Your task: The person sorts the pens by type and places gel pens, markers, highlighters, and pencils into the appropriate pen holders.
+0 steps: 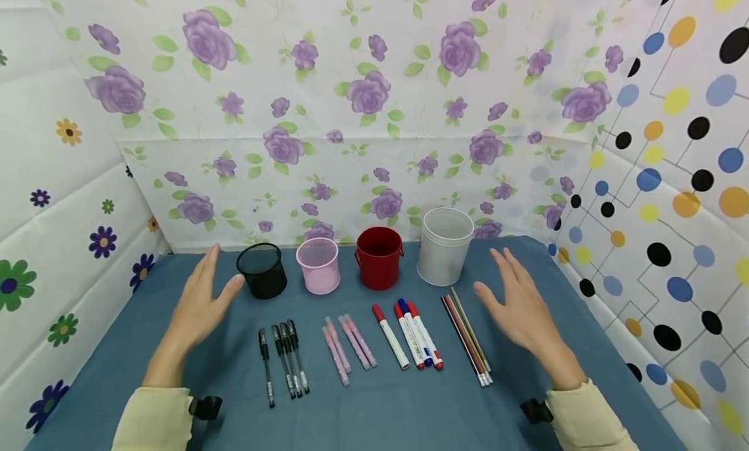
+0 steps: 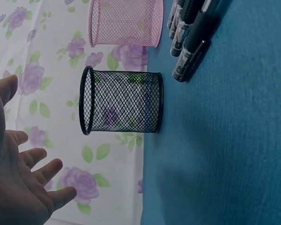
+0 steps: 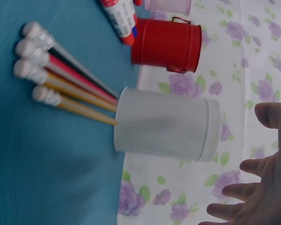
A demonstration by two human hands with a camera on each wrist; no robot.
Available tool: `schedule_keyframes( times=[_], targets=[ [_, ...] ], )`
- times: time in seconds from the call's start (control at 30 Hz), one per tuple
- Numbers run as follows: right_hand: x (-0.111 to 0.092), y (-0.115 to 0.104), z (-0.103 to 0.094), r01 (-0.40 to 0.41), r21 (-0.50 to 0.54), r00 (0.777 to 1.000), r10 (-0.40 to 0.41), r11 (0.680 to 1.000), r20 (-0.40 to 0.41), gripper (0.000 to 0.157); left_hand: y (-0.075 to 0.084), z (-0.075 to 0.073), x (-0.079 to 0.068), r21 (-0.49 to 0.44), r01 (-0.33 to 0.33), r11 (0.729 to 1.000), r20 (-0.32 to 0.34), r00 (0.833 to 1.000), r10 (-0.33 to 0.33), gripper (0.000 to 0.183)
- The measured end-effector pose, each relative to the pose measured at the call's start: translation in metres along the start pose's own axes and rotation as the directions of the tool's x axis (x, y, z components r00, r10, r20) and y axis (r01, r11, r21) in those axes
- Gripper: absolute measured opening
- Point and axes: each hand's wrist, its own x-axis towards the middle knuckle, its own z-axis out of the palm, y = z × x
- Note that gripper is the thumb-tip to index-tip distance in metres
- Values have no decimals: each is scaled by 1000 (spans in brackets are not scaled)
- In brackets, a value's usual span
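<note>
My left hand (image 1: 197, 303) is held up at the left with fingers straight and thumb apart, holding nothing. Closest to it is a black mesh pen cup (image 1: 263, 275), seen side-on in the left wrist view. On the right, my right hand (image 1: 519, 303) is raised likewise, its palm turned inward and nothing in it. Beside that hand are a light grey plastic bin (image 1: 445, 253) and several pencils (image 1: 467, 340) with white erasers. A pink mesh cup (image 1: 320, 269) and a dark red bucket (image 1: 379, 259) with small side handles stand between them.
Black-capped gel pens (image 1: 287, 360) lie in front of the black cup, one slightly apart. Pink pens (image 1: 349, 347) follow, then red and blue capped whiteboard markers (image 1: 417, 337). A blue cloth (image 1: 386, 412) covers the table; flowered sheets (image 1: 328, 67) hang behind.
</note>
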Motion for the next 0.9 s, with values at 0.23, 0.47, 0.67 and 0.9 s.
schedule_keyframes(
  times=[0.23, 0.47, 0.67, 0.9],
  targets=[
    [3, -7, 2, 23, 111, 999, -27, 994, 34, 79, -6, -1, 7, -89, 23, 996, 16, 1000, -22, 84],
    [6, -19, 6, 53, 168, 998, -60, 984, 37, 75, -14, 3, 11, -119, 74, 990, 39, 997, -70, 84],
    [7, -30, 12, 64, 210, 997, -74, 976, 38, 72, -18, 11, 17, -183, 127, 975, 67, 991, -116, 86],
    [12, -43, 24, 90, 265, 995, -100, 960, 23, 68, -22, 20, 23, -294, 215, 931, 139, 974, -181, 90]
  ],
)
